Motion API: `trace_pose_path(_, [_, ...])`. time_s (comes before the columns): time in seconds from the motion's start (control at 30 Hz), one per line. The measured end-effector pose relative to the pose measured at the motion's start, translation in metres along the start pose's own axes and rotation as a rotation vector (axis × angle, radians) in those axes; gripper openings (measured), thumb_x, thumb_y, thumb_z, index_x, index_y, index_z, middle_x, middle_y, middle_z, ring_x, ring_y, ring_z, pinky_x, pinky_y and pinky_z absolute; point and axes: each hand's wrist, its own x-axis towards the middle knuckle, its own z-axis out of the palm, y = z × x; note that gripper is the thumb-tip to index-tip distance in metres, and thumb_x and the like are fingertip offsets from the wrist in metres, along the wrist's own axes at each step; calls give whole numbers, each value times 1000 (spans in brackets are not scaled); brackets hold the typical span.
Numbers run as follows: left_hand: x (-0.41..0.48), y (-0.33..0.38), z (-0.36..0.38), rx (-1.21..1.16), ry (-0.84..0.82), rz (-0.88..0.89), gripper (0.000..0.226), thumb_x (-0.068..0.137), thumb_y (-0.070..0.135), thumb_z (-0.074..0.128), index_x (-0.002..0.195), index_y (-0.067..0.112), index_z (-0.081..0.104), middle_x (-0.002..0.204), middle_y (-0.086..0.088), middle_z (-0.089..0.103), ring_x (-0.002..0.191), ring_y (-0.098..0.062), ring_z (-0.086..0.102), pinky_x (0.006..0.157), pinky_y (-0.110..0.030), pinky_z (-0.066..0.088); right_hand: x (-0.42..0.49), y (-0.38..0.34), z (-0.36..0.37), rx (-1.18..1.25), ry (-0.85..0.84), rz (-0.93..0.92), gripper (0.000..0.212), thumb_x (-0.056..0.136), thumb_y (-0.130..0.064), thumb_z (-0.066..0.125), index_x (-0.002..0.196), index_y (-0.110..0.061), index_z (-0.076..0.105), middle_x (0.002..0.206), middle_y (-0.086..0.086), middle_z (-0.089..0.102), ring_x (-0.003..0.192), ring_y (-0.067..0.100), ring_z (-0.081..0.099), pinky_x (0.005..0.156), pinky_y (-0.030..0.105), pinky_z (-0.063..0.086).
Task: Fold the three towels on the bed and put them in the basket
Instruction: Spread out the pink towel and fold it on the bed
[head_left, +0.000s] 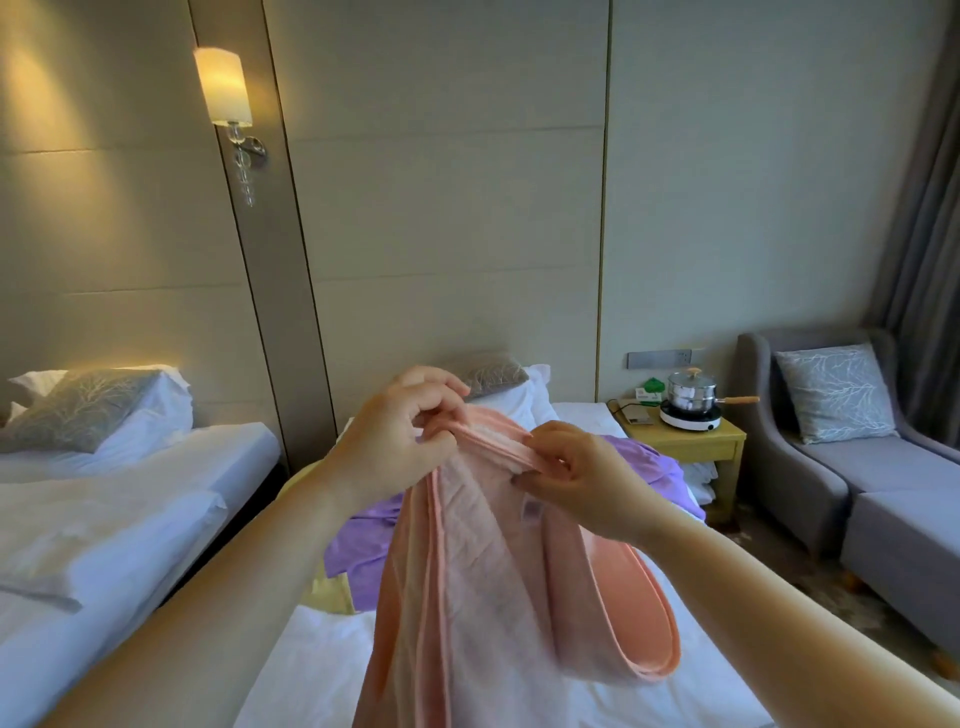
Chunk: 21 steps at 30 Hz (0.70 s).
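Hanging from both hands, the pink towel (467, 597) drooped in long, slack folds above the near end of the bed (311, 670), with a doubled loop sagging on its right side and its lower part running out of view. The left hand (400, 434) and the right hand (587, 480) were close together. Each pinched the bunched top hem between curled fingers and thumb, with only a short stretch of edge between them. The cloth looked light, thin and limp, not slippery, and apt to twist on itself. The better hold, I judged, was the two corners of one short edge, drawn apart so that it would hang flat. Just behind it, the purple towel (363, 540) lay crumpled on the white sheet, and the yellow towel (332, 592) showed from under its left edge. No basket was in view. The sheet looked soft and a little wrinkled, yielding but wide enough to fold on. Farther off stood a second bed (130, 493) on the left, and on the right a small yellow bench (691, 441) carrying a lidded pot (688, 389). Beyond were a grey sofa (831, 478), a curtain (924, 208) and a lit wall lamp (223, 85).
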Motion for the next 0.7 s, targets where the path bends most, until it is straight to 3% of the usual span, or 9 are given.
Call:
trace_pose_path(0.07, [-1,-3,0,148,-45,-36,16,64,22,56,74,32,61,99,13,58,88,-7,59,78,-29,51,4,-4,-2,-68,31,-43,10,78,-3,65,73,2,59,75,4,50,70,17,45,64,20,34])
trace_pose_path(0.17, [-4,-4,9,250,-115,-40,15,60,41,62,72,37,55,73,13,53,69,1,50,65,-12,35,6,-7,-2,-127,39,-83,9,77,-3,64,73,4,60,75,9,53,65,13,43,61,17,33])
trace_pose_path(0.3, [-1,-9,11,214,-93,-27,11,71,15,65,73,26,65,64,11,54,63,1,49,59,-9,33,2,-1,-3,-121,9,-54,8,77,-9,68,78,-3,64,81,3,55,67,8,44,63,17,35])
trace_pose_path(0.4, [9,-10,4,271,-22,-22,19,65,19,52,75,20,68,66,16,57,66,2,52,61,-6,35,-3,11,-6,-190,-138,-41,22,76,-20,71,95,-14,65,96,-2,55,83,5,48,74,11,37])
trace_pose_path(0.47, [16,-12,-1,266,24,-59,21,64,20,49,76,21,66,67,17,58,67,-2,52,63,-11,38,-8,23,-9,-326,-247,26,27,75,-26,68,101,-18,64,101,-5,52,88,9,50,78,18,43])
trace_pose_path(0.57, [21,-22,-11,313,128,-90,20,69,17,48,79,18,66,72,10,61,73,-14,55,64,-23,37,-20,43,-16,-603,-406,190,28,75,-34,60,97,-17,61,98,-3,52,83,18,54,73,35,49])
trace_pose_path(0.63, [21,-35,-20,360,220,-131,17,77,5,53,84,12,66,79,3,64,77,-18,55,63,-23,31,-29,58,-22,-690,-490,261,27,78,-35,56,93,-13,59,92,0,56,79,21,56,67,31,46])
trace_pose_path(0.7, [19,-47,-29,362,268,-188,23,78,-8,52,86,7,67,84,-3,65,79,-19,54,61,-21,29,-35,69,-31,-665,-474,321,17,80,-34,57,92,-23,59,90,-3,60,82,19,59,66,26,46])
